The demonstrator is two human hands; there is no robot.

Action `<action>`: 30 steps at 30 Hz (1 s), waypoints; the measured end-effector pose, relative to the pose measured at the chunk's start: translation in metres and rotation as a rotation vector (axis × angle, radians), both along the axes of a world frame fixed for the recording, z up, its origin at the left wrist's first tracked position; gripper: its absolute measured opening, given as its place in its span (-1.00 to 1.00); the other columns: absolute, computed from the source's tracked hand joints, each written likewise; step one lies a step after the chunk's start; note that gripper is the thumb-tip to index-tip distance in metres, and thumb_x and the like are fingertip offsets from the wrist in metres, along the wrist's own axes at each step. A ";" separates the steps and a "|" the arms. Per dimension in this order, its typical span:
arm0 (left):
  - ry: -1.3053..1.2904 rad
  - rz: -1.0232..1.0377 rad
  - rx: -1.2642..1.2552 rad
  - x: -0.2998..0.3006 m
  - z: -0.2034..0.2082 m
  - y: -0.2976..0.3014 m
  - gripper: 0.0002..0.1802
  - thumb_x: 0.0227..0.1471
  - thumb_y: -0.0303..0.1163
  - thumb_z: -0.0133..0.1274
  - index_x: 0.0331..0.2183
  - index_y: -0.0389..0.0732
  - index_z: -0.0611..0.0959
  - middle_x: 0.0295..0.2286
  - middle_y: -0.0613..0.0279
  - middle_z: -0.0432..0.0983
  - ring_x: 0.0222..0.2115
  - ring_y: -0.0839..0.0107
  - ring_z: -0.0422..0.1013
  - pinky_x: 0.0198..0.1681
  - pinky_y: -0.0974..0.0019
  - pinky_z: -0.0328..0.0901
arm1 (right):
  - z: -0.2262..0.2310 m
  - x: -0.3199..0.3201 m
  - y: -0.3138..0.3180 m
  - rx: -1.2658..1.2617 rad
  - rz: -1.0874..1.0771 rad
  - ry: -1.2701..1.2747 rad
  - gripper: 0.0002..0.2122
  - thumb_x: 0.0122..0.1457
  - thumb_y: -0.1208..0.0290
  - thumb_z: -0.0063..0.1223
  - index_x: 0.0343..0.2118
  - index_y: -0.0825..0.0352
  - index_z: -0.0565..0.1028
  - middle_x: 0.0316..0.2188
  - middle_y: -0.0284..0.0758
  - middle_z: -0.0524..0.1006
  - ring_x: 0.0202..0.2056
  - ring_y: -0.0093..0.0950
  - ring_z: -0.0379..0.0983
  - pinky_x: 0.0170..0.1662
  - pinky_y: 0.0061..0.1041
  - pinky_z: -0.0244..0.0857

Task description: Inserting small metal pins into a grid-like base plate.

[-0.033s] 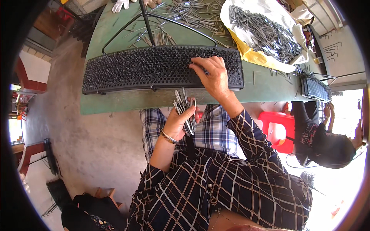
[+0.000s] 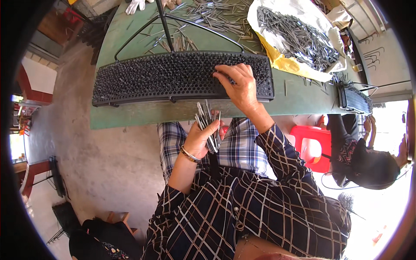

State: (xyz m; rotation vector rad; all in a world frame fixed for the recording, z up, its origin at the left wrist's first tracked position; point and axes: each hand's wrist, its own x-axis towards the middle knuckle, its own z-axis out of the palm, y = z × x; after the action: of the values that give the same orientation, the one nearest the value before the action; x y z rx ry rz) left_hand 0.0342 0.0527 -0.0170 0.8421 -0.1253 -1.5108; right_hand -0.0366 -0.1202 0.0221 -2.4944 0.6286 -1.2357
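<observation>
My left hand [image 2: 203,135] is wrapped round a bundle of thin grey metal rods [image 2: 207,119], held below the front edge of the table. Over the right half of a long black perforated rack [image 2: 160,95], the fingers of my right hand [image 2: 239,84] are pinched together at the surface. Whatever sits between those fingertips is too small to make out. Many of the rack's holes have dark pin ends standing in them, while bare holes show along its front rows. A black wire frame [image 2: 168,32] rises from the rack's back edge.
Loose metal rods [image 2: 212,19] lie scattered across the green table [image 2: 117,117]. A white-and-yellow sack [image 2: 277,60] heaped with rods is at the back right. Another rack [image 2: 353,97] stands at the table's right end, near a red stool [image 2: 310,147] and a co-worker [image 2: 368,160].
</observation>
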 end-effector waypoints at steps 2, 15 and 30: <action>-0.008 -0.015 -0.016 -0.001 -0.002 0.000 -0.67 0.05 -0.42 0.09 -0.12 -0.21 0.44 -0.40 0.23 0.49 -0.48 0.47 0.45 -0.41 0.36 0.41 | -0.005 -0.003 -0.001 -0.021 0.003 0.021 -0.81 -0.10 0.46 0.25 -0.35 0.26 0.57 -0.48 -0.41 0.56 -0.42 -0.45 0.40 -0.27 -0.47 0.18; -0.007 0.007 -0.061 0.000 -0.006 0.003 -0.63 0.02 -0.41 0.12 -0.12 -0.24 0.44 -0.41 0.23 0.50 -0.48 0.47 0.44 -0.45 0.36 0.40 | 0.026 -0.085 0.006 -0.012 -0.033 0.231 -0.70 -0.17 0.47 0.28 -0.28 0.27 0.57 -0.31 -0.33 0.50 -0.31 -0.34 0.40 -0.25 -0.42 0.30; -0.027 0.008 -0.029 -0.006 -0.020 0.004 -0.67 0.03 -0.44 0.10 -0.12 -0.19 0.44 -0.39 0.23 0.49 -0.46 0.46 0.45 -0.44 0.34 0.43 | 0.032 -0.078 0.021 -0.086 0.052 0.111 -0.80 -0.08 0.65 0.12 -0.32 0.40 0.55 -0.31 -0.25 0.55 -0.30 -0.35 0.49 -0.21 -0.50 0.35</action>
State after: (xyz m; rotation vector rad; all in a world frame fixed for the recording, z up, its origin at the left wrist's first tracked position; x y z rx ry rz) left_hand 0.0284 0.0565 -0.0371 0.8391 -0.1628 -1.4869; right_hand -0.1150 -0.0990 0.0537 -2.6475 0.5438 -1.1349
